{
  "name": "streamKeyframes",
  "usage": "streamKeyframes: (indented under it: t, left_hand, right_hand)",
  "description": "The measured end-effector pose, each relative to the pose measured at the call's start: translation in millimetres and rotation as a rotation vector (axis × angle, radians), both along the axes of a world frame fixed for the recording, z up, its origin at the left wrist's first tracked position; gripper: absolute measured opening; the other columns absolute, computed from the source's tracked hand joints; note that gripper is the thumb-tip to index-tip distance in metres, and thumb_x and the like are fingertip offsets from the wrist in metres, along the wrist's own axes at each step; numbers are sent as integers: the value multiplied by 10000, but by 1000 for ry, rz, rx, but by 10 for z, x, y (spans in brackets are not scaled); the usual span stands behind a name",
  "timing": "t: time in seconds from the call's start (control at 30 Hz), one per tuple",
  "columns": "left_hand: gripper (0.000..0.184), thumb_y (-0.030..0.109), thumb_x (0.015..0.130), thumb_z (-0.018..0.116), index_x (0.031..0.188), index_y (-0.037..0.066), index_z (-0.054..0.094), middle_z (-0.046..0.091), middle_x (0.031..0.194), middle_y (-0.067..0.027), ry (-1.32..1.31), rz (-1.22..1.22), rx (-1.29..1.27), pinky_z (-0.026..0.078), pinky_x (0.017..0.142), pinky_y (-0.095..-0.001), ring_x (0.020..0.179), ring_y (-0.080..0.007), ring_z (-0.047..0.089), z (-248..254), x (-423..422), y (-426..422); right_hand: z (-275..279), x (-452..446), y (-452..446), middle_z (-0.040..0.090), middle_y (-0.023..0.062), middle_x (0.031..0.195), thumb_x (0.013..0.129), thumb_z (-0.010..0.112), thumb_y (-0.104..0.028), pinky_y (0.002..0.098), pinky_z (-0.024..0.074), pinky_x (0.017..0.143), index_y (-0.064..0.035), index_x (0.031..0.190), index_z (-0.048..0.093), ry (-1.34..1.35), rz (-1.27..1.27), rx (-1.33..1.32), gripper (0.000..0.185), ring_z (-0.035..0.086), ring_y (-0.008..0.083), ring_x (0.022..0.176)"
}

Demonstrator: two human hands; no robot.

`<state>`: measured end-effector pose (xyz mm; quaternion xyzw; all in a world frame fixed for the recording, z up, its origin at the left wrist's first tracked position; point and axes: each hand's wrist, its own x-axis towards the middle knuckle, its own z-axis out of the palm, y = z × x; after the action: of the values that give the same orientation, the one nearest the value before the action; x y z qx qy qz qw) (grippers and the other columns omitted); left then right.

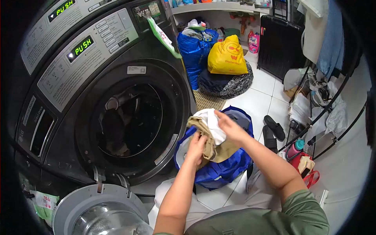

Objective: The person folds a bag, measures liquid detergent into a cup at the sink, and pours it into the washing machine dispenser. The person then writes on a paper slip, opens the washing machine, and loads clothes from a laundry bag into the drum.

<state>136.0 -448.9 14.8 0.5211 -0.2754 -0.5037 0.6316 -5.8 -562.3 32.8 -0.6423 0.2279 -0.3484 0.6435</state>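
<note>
My left hand (197, 147) is closed on a khaki garment (207, 138) above a blue bag (231, 166). A white cloth (210, 121) lies against the khaki one, and my right hand (231, 127) touches its right side with the fingers partly spread. Whether those fingers grip the cloth is hard to tell. Inside the blue bag a dark grey cloth (239, 117) shows behind my right hand. To the left, the dark washing machine (92, 129) has its drum open, with dark and brown clothes (113, 129) inside.
The machine's round door (98, 203) hangs open at the lower left. Behind stand another blue bag (194, 53), a yellow bag (228, 56) on a dark bundle (225, 84), and a black suitcase (279, 47). Black slippers (273, 132) and a rack with bags (309, 105) are at the right.
</note>
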Motion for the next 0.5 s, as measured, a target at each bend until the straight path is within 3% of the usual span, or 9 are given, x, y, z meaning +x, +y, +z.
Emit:
streamKeyframes:
  t: [0.03, 0.13, 0.17, 0.27, 0.3, 0.33, 0.4, 0.47, 0.5]
  left_hand:
    - [404, 208, 1004, 548, 1339, -12, 503, 631, 1223, -81, 2, -36, -61, 519, 821, -303, 1013, -149, 629, -18, -18, 6]
    - [409, 204, 1001, 562, 1350, -2, 509, 641, 1224, -80, 60, -84, -227, 514, 865, -310, 1042, -161, 632, 180, 82, 33]
    - [439, 205, 1007, 557, 1389, -1, 487, 602, 1313, -101, 214, -121, -394, 464, 977, -314, 1179, -192, 586, 344, 124, 120]
    - [524, 238, 986, 581, 1465, 76, 441, 494, 1460, -117, -7, -9, -844, 289, 1144, -455, 1375, -234, 414, 762, 151, 185]
    - [651, 199, 944, 633, 1525, 121, 351, 403, 1526, -133, -259, 247, -549, 257, 1154, -456, 1410, -255, 359, 905, 63, 162]
    - [845, 182, 835, 763, 1534, 73, 300, 312, 1564, -122, -455, 315, -435, 263, 1164, -424, 1430, -281, 329, 771, 103, 72]
    - [935, 168, 781, 805, 1545, 111, 267, 289, 1566, -114, -577, 169, -596, 281, 1152, -404, 1412, -291, 340, 411, 85, -149]
    - [608, 108, 720, 827, 1281, 68, 597, 437, 1434, -169, -675, -121, -360, 353, 1106, -417, 1324, -310, 455, 138, 177, -251]
    - [488, 102, 720, 818, 1172, 58, 640, 499, 1367, -166, -739, -2, -363, 367, 1099, -416, 1281, -316, 500, 267, 70, -152]
  right_hand:
    - [-29, -68, 37, 370, 199, 1524, 954, 644, -429, 339, 457, 981, -42, 1553, 234, 244, 51, -268, 823, 557, 241, 1186]
    - [270, -151, -123, 675, 143, 1107, 924, 693, -420, 316, 535, 696, -9, 1289, 578, 560, 183, 96, 561, 656, 173, 817]
    - [122, -122, -162, 697, 60, 904, 928, 690, -412, 303, 513, 586, -22, 1132, 658, 212, 16, 202, 441, 634, 131, 685]
    - [168, -438, -332, 640, 155, 1199, 987, 561, -359, 386, 559, 867, -34, 1282, 572, -462, 184, 631, 439, 660, 258, 1003]
    - [300, -560, -298, 606, 179, 1287, 992, 531, -354, 411, 551, 954, -48, 1323, 546, -624, 306, 761, 451, 644, 296, 1106]
    - [609, -529, -18, 610, 173, 1280, 1018, 491, -395, 381, 563, 889, -36, 1335, 536, -649, 206, 784, 481, 637, 275, 1089]
    - [549, -472, -148, 619, 166, 1266, 1025, 469, -431, 376, 558, 861, -34, 1333, 542, -459, 81, 536, 508, 634, 259, 1070]
    - [403, -470, -441, 624, 153, 1255, 1025, 466, -454, 380, 545, 872, -31, 1329, 545, -358, -55, 389, 527, 623, 251, 1080]
    - [305, -544, -672, 625, 144, 1252, 1021, 473, -460, 386, 534, 898, -29, 1326, 546, -425, -122, 444, 533, 614, 250, 1100]
